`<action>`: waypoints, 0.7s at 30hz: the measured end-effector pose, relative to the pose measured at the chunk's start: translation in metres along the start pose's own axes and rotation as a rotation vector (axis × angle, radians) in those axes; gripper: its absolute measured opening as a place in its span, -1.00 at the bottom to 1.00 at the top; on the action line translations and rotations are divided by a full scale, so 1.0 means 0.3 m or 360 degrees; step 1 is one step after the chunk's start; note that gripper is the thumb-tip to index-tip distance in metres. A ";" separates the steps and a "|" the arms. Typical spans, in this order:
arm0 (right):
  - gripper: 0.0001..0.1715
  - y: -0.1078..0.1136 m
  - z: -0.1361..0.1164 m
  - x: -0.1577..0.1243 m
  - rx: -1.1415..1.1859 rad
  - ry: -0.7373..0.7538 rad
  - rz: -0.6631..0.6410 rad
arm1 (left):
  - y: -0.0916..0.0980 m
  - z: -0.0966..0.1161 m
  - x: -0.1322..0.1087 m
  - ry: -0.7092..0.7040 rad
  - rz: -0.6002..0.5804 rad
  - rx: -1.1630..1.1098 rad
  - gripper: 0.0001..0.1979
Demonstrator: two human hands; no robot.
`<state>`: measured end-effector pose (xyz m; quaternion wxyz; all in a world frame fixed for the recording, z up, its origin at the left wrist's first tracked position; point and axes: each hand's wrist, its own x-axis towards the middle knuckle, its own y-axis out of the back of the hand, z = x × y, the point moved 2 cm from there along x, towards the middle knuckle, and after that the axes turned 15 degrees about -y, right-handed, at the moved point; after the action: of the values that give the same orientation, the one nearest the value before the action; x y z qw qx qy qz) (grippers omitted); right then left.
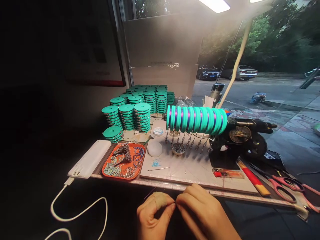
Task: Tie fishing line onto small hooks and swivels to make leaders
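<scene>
My left hand (152,216) and my right hand (202,213) meet at the bottom of the head view, just in front of the table's near edge. Both are pinched, fingertips touching each other around something too small to make out; a thin thread seems to run from them. A bandage wraps one left finger. Beyond them a row of teal spools (196,119) with purple thread sits on a horizontal spindle of a black winding machine (240,136). Small metal springs (190,141) hang under the spools.
Stacks of teal spools (136,110) stand at the back left. An orange tray (123,161) holds small tubes and metal parts. A white power bank (90,158) with a cable, a white board (190,166), small dishes (178,149), pink scissors (285,185) and a lighter (227,173) lie around.
</scene>
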<state>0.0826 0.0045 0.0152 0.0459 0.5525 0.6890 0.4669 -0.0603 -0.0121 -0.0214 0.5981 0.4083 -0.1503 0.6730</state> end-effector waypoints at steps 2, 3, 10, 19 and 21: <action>-0.79 -0.004 0.000 -0.001 -0.0040 0.0025 0.0033 | 0.001 0.000 0.001 -0.0028 -0.0002 0.0017 -0.89; -0.79 -0.005 -0.001 -0.001 -0.0056 0.0036 0.0044 | 0.001 0.000 0.001 -0.0045 -0.0003 0.0026 -0.88; -0.73 -0.010 -0.004 0.004 -0.0129 0.0057 0.0064 | 0.003 -0.002 -0.003 -0.0107 -0.0048 0.0072 -0.87; -0.58 -0.028 -0.011 0.004 -0.0344 0.0086 0.0164 | 0.004 0.029 0.021 -0.0361 -0.0042 0.0307 -0.85; -0.56 -0.029 -0.013 0.006 -0.0378 0.0092 0.0176 | 0.002 0.036 0.030 -0.0423 -0.0037 0.0354 -0.84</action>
<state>0.0735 0.0040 0.0121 0.0652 0.5665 0.5985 0.5627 -0.0564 -0.0136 -0.0080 0.5317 0.5591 -0.1480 0.6186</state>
